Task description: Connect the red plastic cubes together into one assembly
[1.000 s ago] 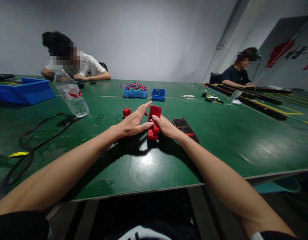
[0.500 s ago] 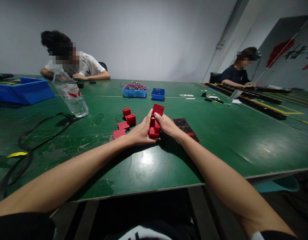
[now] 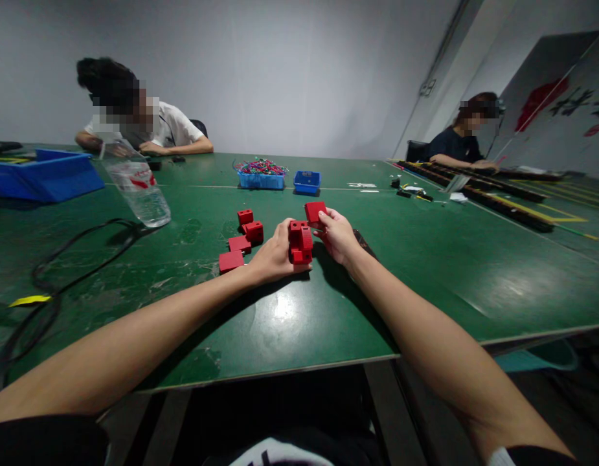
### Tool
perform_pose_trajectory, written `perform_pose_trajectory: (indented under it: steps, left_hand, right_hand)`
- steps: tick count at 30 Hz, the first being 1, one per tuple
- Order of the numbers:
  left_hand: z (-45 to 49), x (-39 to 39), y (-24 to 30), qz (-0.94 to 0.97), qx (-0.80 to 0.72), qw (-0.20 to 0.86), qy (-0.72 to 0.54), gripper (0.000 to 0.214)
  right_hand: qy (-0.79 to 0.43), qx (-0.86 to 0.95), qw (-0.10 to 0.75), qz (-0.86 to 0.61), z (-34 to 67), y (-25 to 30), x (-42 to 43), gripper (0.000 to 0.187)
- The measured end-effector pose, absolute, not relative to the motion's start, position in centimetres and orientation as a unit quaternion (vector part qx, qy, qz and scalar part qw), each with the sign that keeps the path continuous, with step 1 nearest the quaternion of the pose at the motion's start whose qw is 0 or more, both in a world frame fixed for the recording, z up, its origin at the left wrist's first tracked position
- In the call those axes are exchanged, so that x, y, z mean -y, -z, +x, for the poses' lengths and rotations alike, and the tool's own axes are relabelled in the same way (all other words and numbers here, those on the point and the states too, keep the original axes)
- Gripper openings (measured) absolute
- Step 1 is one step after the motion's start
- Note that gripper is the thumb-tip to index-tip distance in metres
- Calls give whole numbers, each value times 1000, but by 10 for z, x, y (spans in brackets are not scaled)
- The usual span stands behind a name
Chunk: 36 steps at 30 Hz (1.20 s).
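Observation:
My left hand (image 3: 276,257) is closed around a red block assembly (image 3: 300,243) that stands on the green table (image 3: 289,310). My right hand (image 3: 339,238) is closed on a separate red piece (image 3: 315,212), held just above and to the right of the assembly. Several loose red blocks (image 3: 241,237) lie on the table to the left of my left hand. A dark phone (image 3: 361,239) lies mostly hidden behind my right hand.
A plastic water bottle (image 3: 136,186) lies tilted at the left beside a black cable (image 3: 76,246). A blue bin (image 3: 44,175) stands at far left; two small blue trays (image 3: 278,178) stand at the back centre. Two other people sit across the table. Long black strips (image 3: 493,194) lie at right.
My right hand has lifted the upper red piece off the assembly and moved it up and right. My left hand has closed around the remaining assembly.

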<state>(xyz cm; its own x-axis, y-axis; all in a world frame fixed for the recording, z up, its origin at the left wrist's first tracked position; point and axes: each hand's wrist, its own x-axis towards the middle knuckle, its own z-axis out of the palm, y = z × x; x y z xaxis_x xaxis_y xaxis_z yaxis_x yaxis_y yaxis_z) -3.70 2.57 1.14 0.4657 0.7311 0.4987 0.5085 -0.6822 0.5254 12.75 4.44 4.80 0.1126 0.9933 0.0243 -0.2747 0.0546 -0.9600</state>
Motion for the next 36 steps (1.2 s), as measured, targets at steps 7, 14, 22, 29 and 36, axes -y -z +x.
perform_pose_trajectory:
  steps: [7, 14, 22, 29, 36]
  left_hand:
    - [-36, -25, -11, 834, -391, 143, -361, 105]
    - [-36, -26, -8, 832, -405, 130, -355, 109]
    - [-37, -29, -5, 836, -385, 123, -371, 109]
    - [-37, -29, -5, 834, -384, 132, -374, 108]
    - [-38, -28, -6, 835, -387, 135, -367, 111]
  right_hand:
    - [-560, 344, 601, -455, 124, -57, -36, 13]
    - [-586, 303, 609, -441, 125, -60, -36, 18]
    - [-621, 286, 600, -415, 126, -60, -38, 31]
    - [-621, 283, 598, -421, 125, -59, -38, 29]
    - [-624, 288, 588, -427, 126, -55, -41, 35]
